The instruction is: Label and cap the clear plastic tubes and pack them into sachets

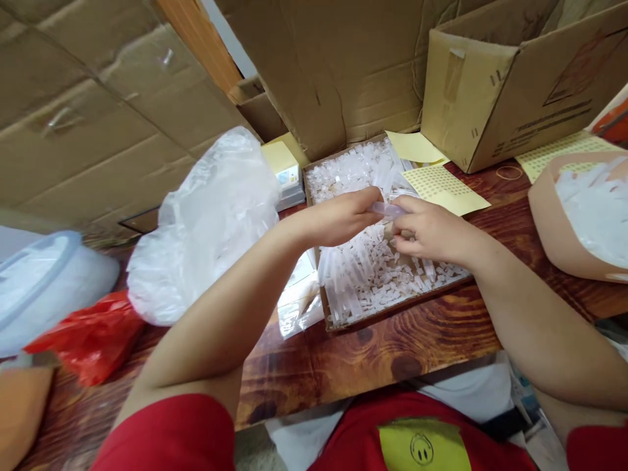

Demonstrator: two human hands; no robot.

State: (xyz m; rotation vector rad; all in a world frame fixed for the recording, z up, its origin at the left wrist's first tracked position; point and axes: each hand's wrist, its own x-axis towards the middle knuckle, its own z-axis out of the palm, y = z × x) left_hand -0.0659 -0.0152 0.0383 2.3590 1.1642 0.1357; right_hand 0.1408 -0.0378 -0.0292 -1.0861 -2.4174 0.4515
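Observation:
Both my hands meet over a shallow cardboard tray (338, 323) filled with several small clear plastic tubes and white bits. My left hand (343, 216) pinches one end of a small clear tube (387, 209), fingers closed on it. My right hand (432, 229) grips the other end of the same tube with curled fingers. The tube is held just above the tray's contents, near its middle.
A large clear plastic bag (210, 222) lies left of the tray, a red bag (93, 333) and a lidded white tub (39, 281) further left. Yellow sticker sheets (441, 186) and an open cardboard box (515, 85) stand behind. A pink basin (554, 235) sits at right on the wooden table (392, 353).

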